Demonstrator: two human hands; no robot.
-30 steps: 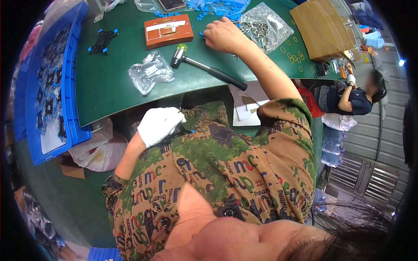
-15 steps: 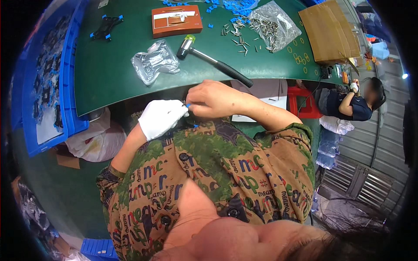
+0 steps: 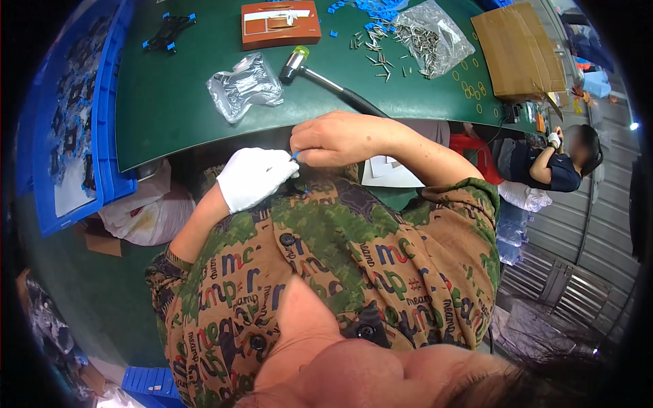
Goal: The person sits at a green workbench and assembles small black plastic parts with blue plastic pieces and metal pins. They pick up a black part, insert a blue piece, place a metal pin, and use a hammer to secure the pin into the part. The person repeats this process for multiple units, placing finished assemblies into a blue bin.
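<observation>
My left hand (image 3: 255, 179), in a white glove, has its fingers closed close to my body, below the table's near edge. Against its fingertips is my bare right hand (image 3: 335, 141), with thumb and fingers pinched on a small blue piece (image 3: 295, 156). A dark part, mostly hidden under the glove and against my shirt, seems to be in the left hand; another bit of blue shows just below. Beyond the hands lie a clear-wrapped bundle (image 3: 246, 87) and a hammer (image 3: 294, 64) with a yellow-green face, its black handle running behind my right forearm.
The green table (image 3: 170, 102) carries a black frame with blue corners (image 3: 169, 32), an orange-brown box (image 3: 280, 24), loose metal pins (image 3: 378, 54), a bag of pins (image 3: 435, 37), and a carton (image 3: 518, 51). A blue crate (image 3: 109, 102) stands left. A person (image 3: 554, 160) sits at right.
Both hands stay together, shifted slightly, with the right forearm now covering the end of the hammer's handle. The whole view has tilted a little.
</observation>
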